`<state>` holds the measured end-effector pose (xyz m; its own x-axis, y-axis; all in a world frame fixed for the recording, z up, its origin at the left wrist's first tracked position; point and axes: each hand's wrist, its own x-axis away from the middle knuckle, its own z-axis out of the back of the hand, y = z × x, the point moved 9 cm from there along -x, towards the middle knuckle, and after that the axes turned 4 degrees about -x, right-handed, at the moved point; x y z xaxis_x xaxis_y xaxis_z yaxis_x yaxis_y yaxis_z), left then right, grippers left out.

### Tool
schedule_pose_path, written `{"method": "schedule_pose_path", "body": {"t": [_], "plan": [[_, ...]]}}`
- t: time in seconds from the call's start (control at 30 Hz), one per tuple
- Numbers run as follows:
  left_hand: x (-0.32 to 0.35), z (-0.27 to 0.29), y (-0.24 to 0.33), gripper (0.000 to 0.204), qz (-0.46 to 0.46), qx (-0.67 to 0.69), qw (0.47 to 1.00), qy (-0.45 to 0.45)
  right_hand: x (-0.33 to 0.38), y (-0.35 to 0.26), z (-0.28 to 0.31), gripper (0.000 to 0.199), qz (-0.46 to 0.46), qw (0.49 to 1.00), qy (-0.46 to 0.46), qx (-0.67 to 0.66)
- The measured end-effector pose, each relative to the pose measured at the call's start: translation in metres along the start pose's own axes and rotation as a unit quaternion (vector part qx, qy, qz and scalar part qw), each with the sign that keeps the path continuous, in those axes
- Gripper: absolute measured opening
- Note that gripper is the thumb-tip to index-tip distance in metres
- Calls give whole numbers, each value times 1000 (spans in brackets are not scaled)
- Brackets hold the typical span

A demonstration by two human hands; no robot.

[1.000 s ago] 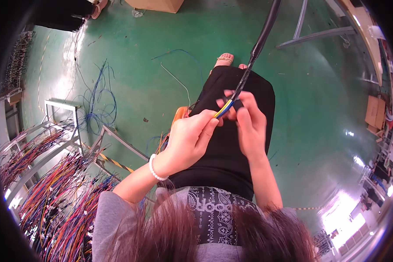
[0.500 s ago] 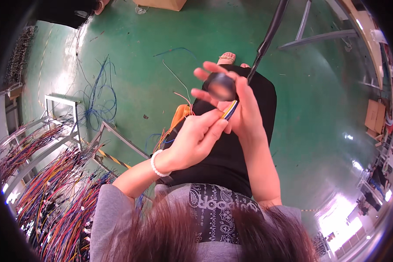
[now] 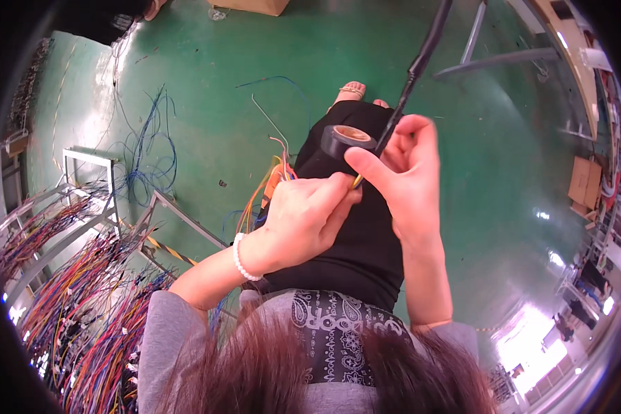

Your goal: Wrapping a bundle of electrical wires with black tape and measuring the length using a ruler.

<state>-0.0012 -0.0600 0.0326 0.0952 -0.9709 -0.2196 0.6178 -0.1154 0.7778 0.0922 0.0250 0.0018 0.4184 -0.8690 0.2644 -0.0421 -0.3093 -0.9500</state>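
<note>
My left hand (image 3: 310, 214), with a white bead bracelet at the wrist, is closed in a pinch around a bundle of thin wires (image 3: 357, 181). Only a bit of yellow shows at its fingertips. Loose coloured wire ends (image 3: 283, 165) stick out on the far side of that hand. My right hand (image 3: 407, 172) grips a roll of black tape (image 3: 336, 146), its thumb at the roll's near edge and its other fingers curled behind. Running from the top down to the right hand is a cable wrapped in black (image 3: 415, 72). Where tape and wires meet is hidden by the fingers.
Many coloured wires (image 3: 83, 310) hang over a metal frame (image 3: 90, 160) at the left. Blue wires (image 3: 152, 152) lie loose on the green floor. A cardboard box (image 3: 255, 5) stands at the top edge, more boxes (image 3: 584, 183) at the right. A metal stand leg (image 3: 497, 62) is at upper right.
My right hand has turned, its fingers going from spread to curled by the cable. The tape roll has tilted and sits beside the thumb. The left hand keeps its pinch.
</note>
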Motion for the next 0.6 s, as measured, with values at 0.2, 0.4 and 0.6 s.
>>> {"method": "schedule_pose_path", "body": {"t": [0.2, 0.4, 0.6], "plan": [[8, -15, -19, 13, 157, 259, 946, -114, 13, 45, -30, 71, -47, 957, -147, -246], [11, -2, 2, 6, 0, 16, 999, -30, 60, -43, -8, 46, 154, 952, -120, 237], [18, -6, -4, 13, 52, 113, 991, -50, 16, 0, -8, 50, -16, 998, -13, 59]]}}
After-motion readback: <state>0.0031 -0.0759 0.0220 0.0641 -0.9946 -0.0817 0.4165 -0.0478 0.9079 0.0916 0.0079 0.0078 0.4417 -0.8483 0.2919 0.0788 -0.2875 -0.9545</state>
